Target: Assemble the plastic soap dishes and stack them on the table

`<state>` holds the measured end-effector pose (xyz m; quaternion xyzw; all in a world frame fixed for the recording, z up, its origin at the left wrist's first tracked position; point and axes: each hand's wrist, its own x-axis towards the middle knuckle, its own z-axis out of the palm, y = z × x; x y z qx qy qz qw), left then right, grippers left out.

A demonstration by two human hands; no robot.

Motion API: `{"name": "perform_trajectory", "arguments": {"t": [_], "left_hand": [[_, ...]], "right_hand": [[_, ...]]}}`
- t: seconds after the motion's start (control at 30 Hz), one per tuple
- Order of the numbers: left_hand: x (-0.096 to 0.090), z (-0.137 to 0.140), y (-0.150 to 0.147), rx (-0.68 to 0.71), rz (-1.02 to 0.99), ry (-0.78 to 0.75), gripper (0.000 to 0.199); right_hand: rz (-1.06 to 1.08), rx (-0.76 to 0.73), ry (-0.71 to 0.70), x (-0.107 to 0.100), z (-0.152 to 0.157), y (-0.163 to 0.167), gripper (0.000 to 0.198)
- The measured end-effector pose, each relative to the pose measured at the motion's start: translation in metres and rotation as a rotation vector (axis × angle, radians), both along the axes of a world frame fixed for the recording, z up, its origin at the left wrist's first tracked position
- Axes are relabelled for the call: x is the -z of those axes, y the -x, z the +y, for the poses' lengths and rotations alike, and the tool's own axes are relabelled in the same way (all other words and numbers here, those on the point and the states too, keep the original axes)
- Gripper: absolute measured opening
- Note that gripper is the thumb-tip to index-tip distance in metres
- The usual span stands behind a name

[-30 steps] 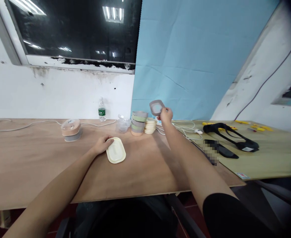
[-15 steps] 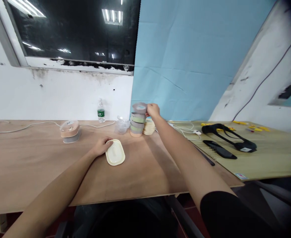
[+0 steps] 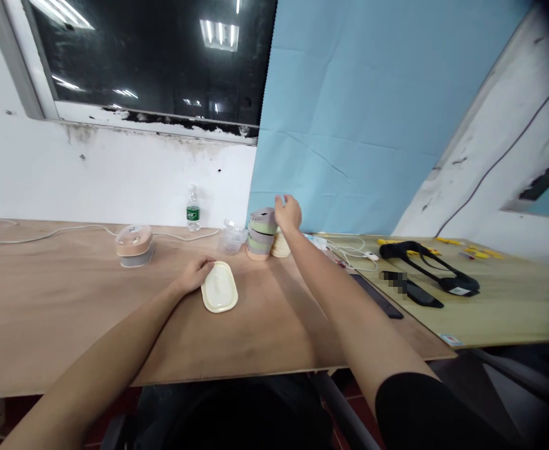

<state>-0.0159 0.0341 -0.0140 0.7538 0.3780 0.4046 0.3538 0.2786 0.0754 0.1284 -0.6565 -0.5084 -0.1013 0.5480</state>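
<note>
A cream rounded-rectangular lid [image 3: 220,289] lies on the table before me. My left hand [image 3: 196,274] holds its upper left edge, fingers partly hidden. Farther back stands a stack of grey, green and peach bowls [image 3: 258,244], its top grey bowl [image 3: 265,216] slightly tilted. Beside that top bowl my right hand [image 3: 289,214] is raised, fingers curled but apart, with nothing visible in them. Under the right hand is a stack of cream pieces [image 3: 280,245], partly covered by the wrist.
Clear plastic cups [image 3: 232,237] sit left of the bowls, near a water bottle [image 3: 192,211]. A peach and grey round box [image 3: 134,245] is farther left. At the right are a dark flat phone-like slab [image 3: 378,296], white cables [image 3: 349,250] and a black strap frame [image 3: 456,280].
The grey bowl that my right hand held up is now lower, on the stack. My right hand has let go and its fingers have lifted off. The view has shifted slightly.
</note>
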Motion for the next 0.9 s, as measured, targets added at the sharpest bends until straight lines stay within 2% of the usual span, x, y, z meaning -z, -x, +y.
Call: {"name": "perform_trajectory", "arguments": {"t": [0.07, 0.1, 0.17, 0.23, 0.3, 0.37, 0.43, 0.53, 0.6, 0.63, 0.73, 0.77, 0.8, 0.83, 0.9], "left_hand": [[0.000, 0.001, -0.003, -0.108, -0.113, -0.028, 0.040], [-0.001, 0.001, -0.004, -0.160, -0.164, -0.026, 0.039], [-0.004, -0.001, -0.007, -0.206, -0.244, 0.041, 0.040], [-0.008, -0.005, -0.009, -0.173, -0.289, 0.167, 0.042], [-0.011, -0.010, -0.011, -0.132, -0.299, 0.262, 0.042], [-0.013, -0.014, -0.013, -0.090, -0.294, 0.319, 0.043], [-0.013, -0.017, -0.014, -0.025, -0.280, 0.363, 0.047], [-0.012, -0.018, -0.015, 0.069, -0.245, 0.384, 0.055], [-0.012, -0.017, -0.013, 0.076, -0.211, 0.314, 0.058], [-0.014, -0.016, -0.010, 0.048, -0.184, 0.235, 0.058], [-0.022, -0.010, 0.006, -0.151, -0.014, -0.162, 0.053], [-0.025, -0.008, 0.013, -0.231, 0.081, -0.298, 0.050], [-0.030, -0.005, 0.022, -0.326, 0.141, -0.424, 0.045], [-0.034, -0.003, 0.031, -0.406, 0.187, -0.522, 0.041], [-0.040, 0.002, 0.050, -0.587, 0.222, -0.629, 0.035]], "right_hand": [[-0.102, -0.149, -0.186, 0.030, -0.027, 0.018, 0.036], [-0.165, -0.276, -0.204, 0.049, -0.040, 0.029, 0.036], [-0.294, -0.537, -0.141, 0.088, -0.063, 0.047, 0.036], [-0.391, -0.708, -0.017, 0.121, -0.074, 0.059, 0.040], [-0.356, -0.733, 0.047, 0.143, -0.073, 0.064, 0.043], [-0.266, -0.712, 0.058, 0.154, -0.065, 0.063, 0.040], [-0.213, -0.708, 0.061, 0.157, -0.057, 0.058, 0.038], [-0.139, -0.787, 0.143, 0.150, -0.053, 0.046, 0.032], [-0.039, -0.775, 0.147, 0.138, -0.053, 0.034, 0.031], [0.025, -0.707, 0.080, 0.130, -0.052, 0.025, 0.030], [0.154, -0.461, -0.150, 0.105, -0.047, -0.011, 0.033], [0.214, -0.298, -0.271, 0.097, -0.043, -0.026, 0.033], [0.253, -0.176, -0.334, 0.091, -0.039, -0.042, 0.033], [0.289, -0.092, -0.334, 0.085, -0.034, -0.058, 0.034], [0.345, -0.015, -0.210, 0.078, -0.023, -0.086, 0.036]]}}
